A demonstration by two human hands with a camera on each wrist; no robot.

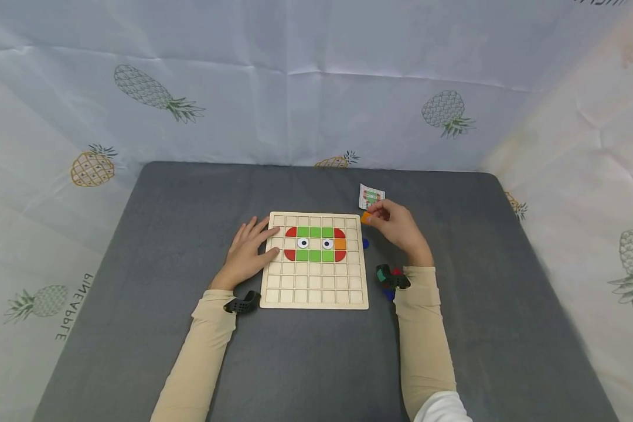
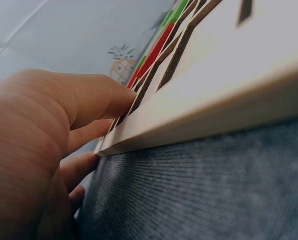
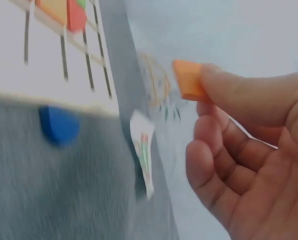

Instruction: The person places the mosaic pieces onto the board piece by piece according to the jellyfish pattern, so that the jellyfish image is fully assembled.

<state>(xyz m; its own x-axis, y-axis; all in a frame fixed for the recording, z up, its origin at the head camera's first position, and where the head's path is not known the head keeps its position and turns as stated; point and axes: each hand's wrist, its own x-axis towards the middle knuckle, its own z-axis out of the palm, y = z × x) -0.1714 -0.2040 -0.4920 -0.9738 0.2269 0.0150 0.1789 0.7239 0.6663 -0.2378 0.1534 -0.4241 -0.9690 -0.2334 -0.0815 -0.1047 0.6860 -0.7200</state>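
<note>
A wooden grid board [image 1: 311, 284] lies on the dark table, with red, green and orange tiles and two eye tiles [image 1: 303, 242] set in its upper rows. My left hand [image 1: 244, 253] rests at the board's left side, thumb and a fingertip over its edge, fingers spread. In the left wrist view the thumb [image 2: 101, 95] lies on the board's rim. My right hand [image 1: 398, 228] pinches an orange square tile [image 3: 190, 80] between thumb and forefinger, just beyond the board's upper right corner. The other fingers curl loosely beneath it.
A small picture card [image 1: 369, 194] showing a similar tile pattern lies behind the right hand. A blue piece [image 3: 58, 125] sits beside the board's right edge. Red and blue pieces [image 1: 389, 294] lie partly hidden beneath the right wrist. A pineapple-print cloth [image 1: 316, 88] hangs behind the table.
</note>
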